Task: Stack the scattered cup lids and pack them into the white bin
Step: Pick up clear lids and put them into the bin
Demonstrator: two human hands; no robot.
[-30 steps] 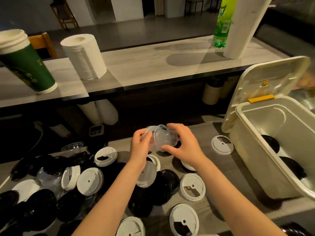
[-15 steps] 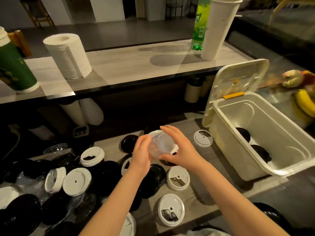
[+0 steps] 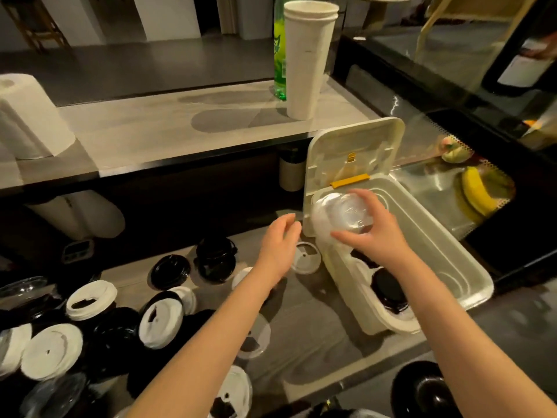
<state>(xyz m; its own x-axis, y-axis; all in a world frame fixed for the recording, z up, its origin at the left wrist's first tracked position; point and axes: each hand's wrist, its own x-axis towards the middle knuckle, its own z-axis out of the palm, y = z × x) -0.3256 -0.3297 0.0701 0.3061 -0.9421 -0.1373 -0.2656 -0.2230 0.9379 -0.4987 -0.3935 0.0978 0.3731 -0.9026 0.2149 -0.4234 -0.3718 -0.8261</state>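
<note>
My right hand (image 3: 372,233) grips a stack of clear dome lids (image 3: 337,214) over the near left corner of the white bin (image 3: 446,251), whose hinged cover stands open. Black lids (image 3: 388,289) lie inside the bin. My left hand (image 3: 278,244) hovers empty, fingers loosely apart, just left of the bin above a white flat lid (image 3: 306,257). Several black lids (image 3: 170,271) and white lids (image 3: 51,351) lie scattered across the lower counter to the left.
A raised counter behind holds a paper towel roll (image 3: 27,122), a tall stack of white cups (image 3: 307,60) and a green bottle (image 3: 279,55). Bananas (image 3: 477,191) lie right of the bin. A black lid (image 3: 422,390) sits at the bottom right.
The view swung right. My right hand carried the clear lid stack rightward to above the bin. My left hand let go of the stack and now hangs free.
</note>
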